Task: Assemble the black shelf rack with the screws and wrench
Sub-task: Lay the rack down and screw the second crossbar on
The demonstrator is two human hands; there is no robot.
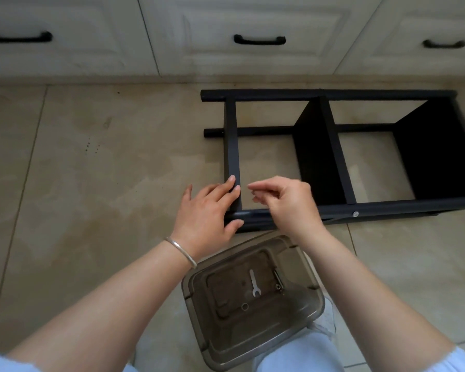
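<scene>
The left hand [208,210] lies with fingers straight, pressing flat on the end crossbar of the black shelf rack [333,157], its thumb against the lower rail. Just right of it, the right hand [285,202] hovers over the same corner with fingertips pinched together — what they hold, if anything, is too small to tell. Below both wrists sits a clear plastic bin [253,299] — inside lie the wrench [254,283] and loose screws [277,280]. The rack lies on its side on the tile floor [91,183].
</scene>
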